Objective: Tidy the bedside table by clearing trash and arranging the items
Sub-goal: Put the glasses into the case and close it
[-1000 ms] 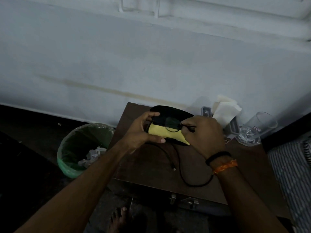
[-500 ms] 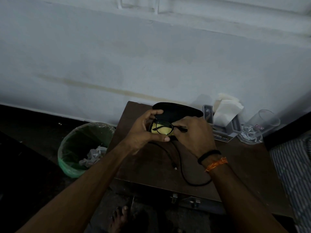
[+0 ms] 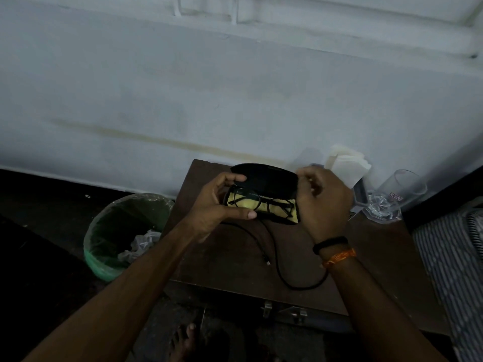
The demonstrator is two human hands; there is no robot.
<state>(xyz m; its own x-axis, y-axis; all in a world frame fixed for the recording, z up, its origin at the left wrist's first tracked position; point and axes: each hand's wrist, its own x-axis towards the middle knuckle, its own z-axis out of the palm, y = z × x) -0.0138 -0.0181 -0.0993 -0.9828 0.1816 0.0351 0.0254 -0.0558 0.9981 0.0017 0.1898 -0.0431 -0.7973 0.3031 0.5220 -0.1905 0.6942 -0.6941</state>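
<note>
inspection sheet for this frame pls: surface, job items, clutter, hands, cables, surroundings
Surface: dark wooden bedside table, against the wall.
Job's things: black glasses case open, held above the table; black-framed glasses lie inside on a yellow cloth.
Clutter: tissue holder and clear glass, tilted, at the table's back right.
Grippers: left hand grips the case's left end; right hand grips its right end and lid.
Cables: black cable looped on the table, plug end free.
Surroundings: green-lined bin with crumpled trash left of the table; striped bedding to the right; a bare foot below.
</note>
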